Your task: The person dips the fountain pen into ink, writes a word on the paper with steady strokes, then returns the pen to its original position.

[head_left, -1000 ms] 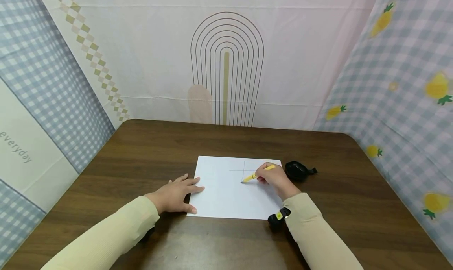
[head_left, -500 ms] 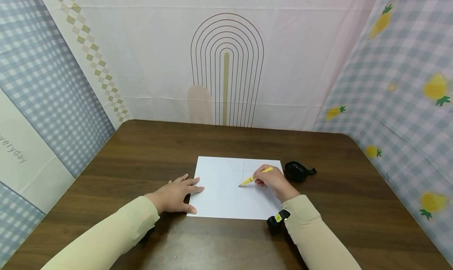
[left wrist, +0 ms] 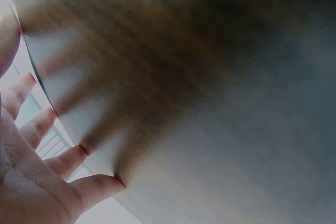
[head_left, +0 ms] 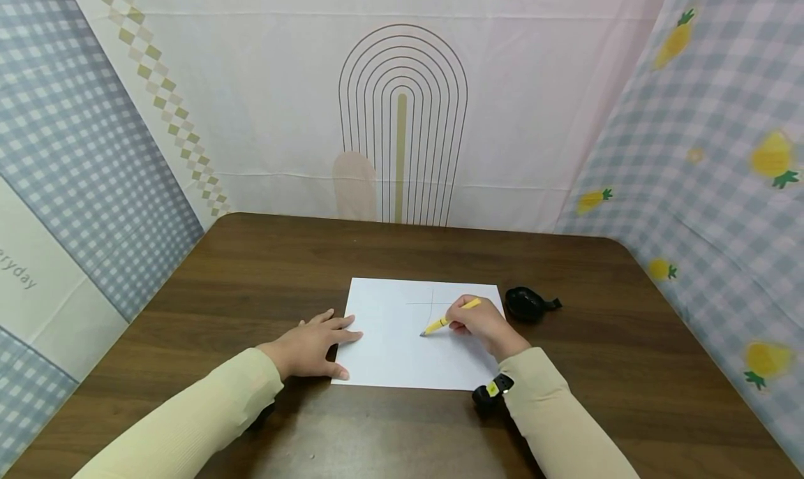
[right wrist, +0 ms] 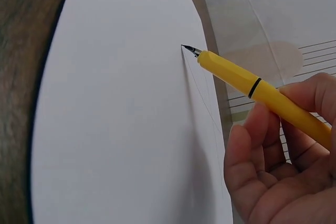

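Note:
A white sheet of paper (head_left: 389, 357) lies on the brown table, with thin crossing lines drawn on its upper right part. My right hand (head_left: 479, 322) pinches a yellow fountain pen (head_left: 437, 325). In the right wrist view the pen's dark nib meets the paper at the end of a thin curved line, and the right hand (right wrist: 294, 166) has its fingers around the yellow barrel (right wrist: 283, 106). My left hand (head_left: 308, 346) rests with spread fingers on the paper's left edge. The left wrist view shows the left hand (left wrist: 37, 171) with its fingers apart.
A black rounded object with a short neck (head_left: 530, 304) lies just right of the paper. The wooden table (head_left: 270, 255) extends around the sheet. A patterned cloth (head_left: 283, 116) hangs behind the table, and checked cloths hang at both sides.
The pen in my right hand has moved down and left across the paper, lengthening the thin curved line. My left hand has stayed in place.

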The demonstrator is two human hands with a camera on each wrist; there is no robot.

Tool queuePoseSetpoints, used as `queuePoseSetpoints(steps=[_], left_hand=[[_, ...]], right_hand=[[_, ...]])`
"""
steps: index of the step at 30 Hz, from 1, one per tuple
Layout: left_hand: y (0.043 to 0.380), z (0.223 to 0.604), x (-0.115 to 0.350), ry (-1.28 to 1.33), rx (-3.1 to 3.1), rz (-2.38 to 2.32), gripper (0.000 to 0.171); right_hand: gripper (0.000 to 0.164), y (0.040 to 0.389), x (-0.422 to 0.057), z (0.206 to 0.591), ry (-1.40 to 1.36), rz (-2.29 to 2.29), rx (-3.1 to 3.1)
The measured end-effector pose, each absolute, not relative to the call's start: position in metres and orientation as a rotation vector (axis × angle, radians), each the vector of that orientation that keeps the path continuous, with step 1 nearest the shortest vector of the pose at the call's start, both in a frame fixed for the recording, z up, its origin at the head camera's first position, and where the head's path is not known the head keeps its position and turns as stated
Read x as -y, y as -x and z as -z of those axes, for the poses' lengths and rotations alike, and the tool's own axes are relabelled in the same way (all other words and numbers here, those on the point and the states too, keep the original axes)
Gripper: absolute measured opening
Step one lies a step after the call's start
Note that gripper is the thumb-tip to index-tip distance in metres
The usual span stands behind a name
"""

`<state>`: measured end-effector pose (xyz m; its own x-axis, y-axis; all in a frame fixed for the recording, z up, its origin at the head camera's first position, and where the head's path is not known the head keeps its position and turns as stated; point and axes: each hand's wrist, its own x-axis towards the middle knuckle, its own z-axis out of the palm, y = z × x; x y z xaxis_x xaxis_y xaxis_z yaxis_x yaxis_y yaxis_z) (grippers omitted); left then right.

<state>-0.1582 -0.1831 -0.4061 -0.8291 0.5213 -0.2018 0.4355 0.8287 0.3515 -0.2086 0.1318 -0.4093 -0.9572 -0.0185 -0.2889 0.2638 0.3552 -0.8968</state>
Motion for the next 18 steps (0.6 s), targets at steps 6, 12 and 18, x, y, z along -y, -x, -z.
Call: queuePoseSetpoints(steps=[6, 12, 18], left_hand=[[0.1587, 0.4069, 0.1829, -0.736, -2.722, -0.425, 0.072], [0.159, 0.4084, 0.1836, -0.74, -2.721, -0.429, 0.072], [0.1583, 0.4068, 0.1831, -0.729, -2.722, -0.423, 0.072]], right_hand=[[0.006, 0.2067, -0.1306, 0.4095, -0.205, 1.622, -2.359], [0.006, 0.2056, -0.1292, 0.4092, -0.214, 1.62, -2.349], [0.006, 0.2055, -0.1285, 0.4113, -0.197, 1.629, -2.346]])
